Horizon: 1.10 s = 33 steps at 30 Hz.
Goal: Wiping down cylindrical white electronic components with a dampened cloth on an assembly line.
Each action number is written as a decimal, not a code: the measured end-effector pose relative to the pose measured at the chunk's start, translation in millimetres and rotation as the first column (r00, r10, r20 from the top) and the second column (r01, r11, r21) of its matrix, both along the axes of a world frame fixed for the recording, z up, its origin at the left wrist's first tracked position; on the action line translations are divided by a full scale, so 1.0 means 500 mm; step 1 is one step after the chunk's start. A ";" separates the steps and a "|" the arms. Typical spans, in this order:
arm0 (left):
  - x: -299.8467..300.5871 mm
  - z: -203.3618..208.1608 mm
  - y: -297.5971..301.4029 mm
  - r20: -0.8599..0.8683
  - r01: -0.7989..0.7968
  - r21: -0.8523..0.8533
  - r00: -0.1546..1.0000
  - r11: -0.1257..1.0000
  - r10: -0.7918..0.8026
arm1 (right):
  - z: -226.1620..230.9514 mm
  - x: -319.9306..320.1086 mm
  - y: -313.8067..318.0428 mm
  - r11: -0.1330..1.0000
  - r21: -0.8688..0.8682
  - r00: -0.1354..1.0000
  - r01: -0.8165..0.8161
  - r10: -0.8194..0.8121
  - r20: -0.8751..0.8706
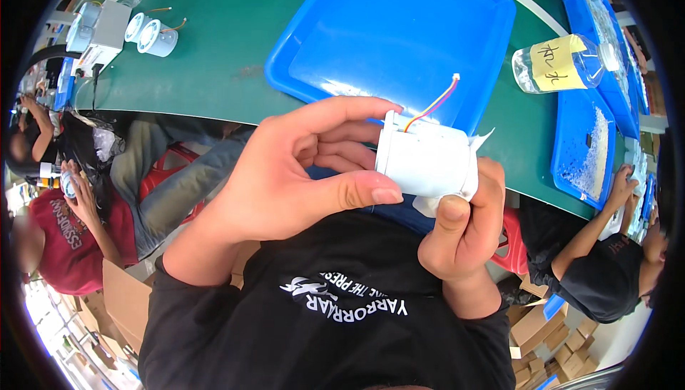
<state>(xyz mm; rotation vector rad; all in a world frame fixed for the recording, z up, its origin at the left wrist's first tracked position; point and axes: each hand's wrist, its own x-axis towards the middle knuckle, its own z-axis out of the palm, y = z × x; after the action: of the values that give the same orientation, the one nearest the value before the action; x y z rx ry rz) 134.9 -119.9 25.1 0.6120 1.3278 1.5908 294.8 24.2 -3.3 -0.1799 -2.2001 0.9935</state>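
Note:
A white cylindrical housing (426,159) lies on its side between my hands, above the near edge of the bench. A thin bundle of coloured wires ending in a small white plug (456,77) rises from its left part. My left hand (314,158) grips the rimmed left end, thumb at the front and fingers behind. At the right end, my right hand (467,226) has its thumb and fingers closed on a thin white wipe (428,206), pressed against the housing. One corner of the wipe sticks up behind. The housing's end faces are hidden.
A big blue tray (399,26) rests on the green bench (214,54). To its right are a clear bottle with a yellow label (556,64) and a blue bin of white bits (589,151). Similar housings (157,38) stand back left. Co-workers sit on both sides.

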 end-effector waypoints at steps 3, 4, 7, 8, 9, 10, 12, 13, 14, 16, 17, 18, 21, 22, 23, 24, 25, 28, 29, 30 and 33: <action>-0.001 0.000 -0.001 -0.595 0.030 0.009 0.803 1.000 -0.019 | 0.012 -0.009 0.001 0.838 -0.546 0.997 0.006 0.038 0.069; -0.002 0.004 -0.001 -0.916 0.032 -0.006 0.400 0.999 -0.018 | 0.023 -0.020 0.013 0.663 -0.748 0.984 0.045 0.101 0.149; -0.006 -0.011 0.000 -0.950 0.034 0.005 0.313 0.999 -0.006 | 0.028 -0.044 0.045 0.361 -0.923 0.939 0.129 0.254 0.230; -0.007 -0.019 0.000 -0.924 0.039 0.016 0.383 0.999 0.000 | 0.030 -0.043 0.047 0.271 -0.957 0.954 0.104 0.246 0.173; -0.006 -0.022 -0.002 -0.925 0.036 0.015 0.379 0.999 0.001 | 0.030 -0.046 0.049 0.177 -0.982 0.964 0.072 0.239 0.114; -0.003 -0.024 -0.006 -0.809 0.032 0.057 0.588 0.998 0.027 | 0.023 -0.033 0.063 0.046 -0.999 0.964 -0.015 0.266 -0.002; 0.001 -0.024 -0.007 -0.645 0.014 0.096 0.763 0.995 0.051 | 0.011 -0.037 0.057 -0.271 -0.927 0.958 -0.261 0.045 -0.283; 0.003 -0.024 -0.004 -0.564 -0.012 0.117 0.822 0.993 0.077 | -0.010 -0.030 0.072 -0.401 -0.816 0.885 -0.416 0.029 -0.465; 0.004 -0.024 -0.002 -0.476 -0.041 0.136 0.873 0.990 0.102 | -0.019 -0.026 0.079 -0.419 -0.778 0.846 -0.468 0.042 -0.531; 0.000 -0.037 -0.002 -0.440 -0.042 0.175 0.890 0.984 0.116 | -0.046 -0.013 0.084 -0.483 -0.681 0.752 -0.551 0.066 -0.656; 0.000 -0.042 -0.002 -0.405 -0.043 0.219 0.905 0.975 0.131 | -0.049 -0.004 0.077 -0.486 -0.681 0.755 -0.548 0.064 -0.653; 0.001 -0.044 -0.001 -0.404 -0.048 0.218 0.905 0.975 0.135 | -0.048 0.006 0.070 -0.432 -0.730 0.798 -0.530 0.037 -0.601; 0.004 -0.047 0.004 -0.425 -0.085 0.248 0.886 0.965 0.187 | -0.044 0.019 0.060 -0.250 -0.856 0.869 -0.452 0.096 -0.486; 0.004 -0.048 0.006 -0.489 -0.084 0.242 0.850 0.967 0.196 | -0.043 0.020 0.059 -0.111 -0.911 0.896 -0.396 0.171 -0.411; 0.003 -0.049 0.007 -0.551 -0.083 0.237 0.809 0.968 0.204 | -0.046 0.025 0.065 -0.106 -0.943 0.926 -0.316 0.184 -0.330; -0.002 -0.053 0.006 -0.552 -0.085 0.236 0.808 0.968 0.205 | -0.036 0.020 0.062 -0.107 -0.943 0.925 -0.316 0.185 -0.331; -0.012 -0.058 0.004 -0.650 -0.007 0.230 0.743 0.973 0.159 | -0.020 0.011 0.057 -0.039 -0.979 0.972 -0.201 0.118 -0.204; -0.020 -0.058 0.006 -0.757 0.081 0.209 0.644 0.975 0.109 | -0.016 0.001 0.057 0.233 -0.971 0.997 -0.046 -0.053 -0.060; -0.021 -0.056 0.007 -0.775 0.093 0.205 0.623 0.974 0.104 | -0.011 -0.006 0.052 0.370 -0.928 0.990 0.038 -0.141 -0.016; -0.021 -0.054 0.007 -0.774 0.091 0.201 0.625 0.975 0.101 | -0.010 -0.003 0.052 0.520 -0.854 0.993 0.025 -0.112 -0.039; -0.019 -0.057 0.005 -0.815 0.103 0.179 0.573 0.979 0.089 | -0.005 0.005 0.025 0.938 -0.341 0.997 0.056 -0.033 0.073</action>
<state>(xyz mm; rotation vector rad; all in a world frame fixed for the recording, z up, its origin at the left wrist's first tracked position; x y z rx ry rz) 125.2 -117.2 -3.2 1.6493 1.8099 1.4748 297.5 36.6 -5.7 -0.4263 -2.0549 1.3587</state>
